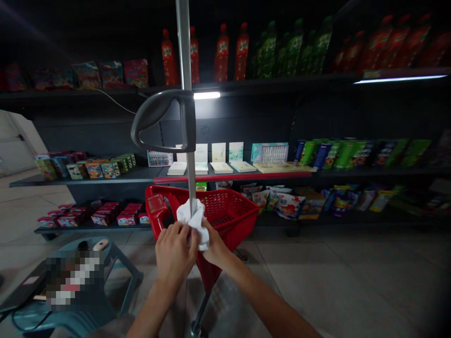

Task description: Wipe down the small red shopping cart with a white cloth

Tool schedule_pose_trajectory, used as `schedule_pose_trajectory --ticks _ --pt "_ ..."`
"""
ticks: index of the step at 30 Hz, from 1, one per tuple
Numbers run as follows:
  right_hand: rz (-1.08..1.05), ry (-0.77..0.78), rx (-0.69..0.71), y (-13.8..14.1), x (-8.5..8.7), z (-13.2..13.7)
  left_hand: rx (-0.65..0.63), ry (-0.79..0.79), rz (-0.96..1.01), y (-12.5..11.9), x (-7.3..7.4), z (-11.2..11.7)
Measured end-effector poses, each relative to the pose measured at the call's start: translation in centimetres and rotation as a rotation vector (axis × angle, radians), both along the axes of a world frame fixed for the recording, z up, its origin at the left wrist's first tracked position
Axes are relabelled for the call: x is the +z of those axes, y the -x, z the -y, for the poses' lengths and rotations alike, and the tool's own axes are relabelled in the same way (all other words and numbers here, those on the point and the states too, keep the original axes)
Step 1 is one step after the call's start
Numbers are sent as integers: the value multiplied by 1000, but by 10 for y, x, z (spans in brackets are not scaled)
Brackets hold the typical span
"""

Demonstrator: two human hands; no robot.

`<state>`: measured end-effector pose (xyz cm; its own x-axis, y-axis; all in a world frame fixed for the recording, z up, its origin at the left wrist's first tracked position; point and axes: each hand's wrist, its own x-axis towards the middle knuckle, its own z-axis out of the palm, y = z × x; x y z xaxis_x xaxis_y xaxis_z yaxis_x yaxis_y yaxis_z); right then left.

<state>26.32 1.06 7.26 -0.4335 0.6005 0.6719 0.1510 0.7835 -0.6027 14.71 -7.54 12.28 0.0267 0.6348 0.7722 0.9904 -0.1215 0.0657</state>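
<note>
A crumpled white cloth [193, 220] is bunched around the lower visible part of an upright silver metal rod [185, 47]. My left hand [174, 246] is closed on the cloth, its fingers bent against the near side. From the right, my right hand [213, 241] grips the same cloth, partly hidden behind it. Higher up, a dark grey looped plastic handle [188, 122] is fixed to the rod and sticks out to the left. Cloth and hands cover the rod's lower end. Directly behind them stands a red plastic shopping cart [236, 206] on casters.
A blue-grey plastic stool [123, 260] at lower left holds a dark flat item and a blurred patch. Dark shelves [239, 117] behind carry bottles, books, boxes and snack bags. Tiled floor [317, 281] extends to the right.
</note>
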Motion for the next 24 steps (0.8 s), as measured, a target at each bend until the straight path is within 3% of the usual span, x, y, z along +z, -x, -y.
schedule_pose_trajectory --ticks 6,11,15,24 --pt "204 -122 -193 -3 -20 -15 166 -68 -34 31 -6 -22" --pt "333 -139 -393 -47 -56 -48 205 -85 -37 57 -7 -35" --pt "377 -137 -473 -82 -76 -74 190 -102 -42 71 -12 -39" --pt "433 -124 -505 -120 -82 -92 167 -120 38 89 -20 -56"
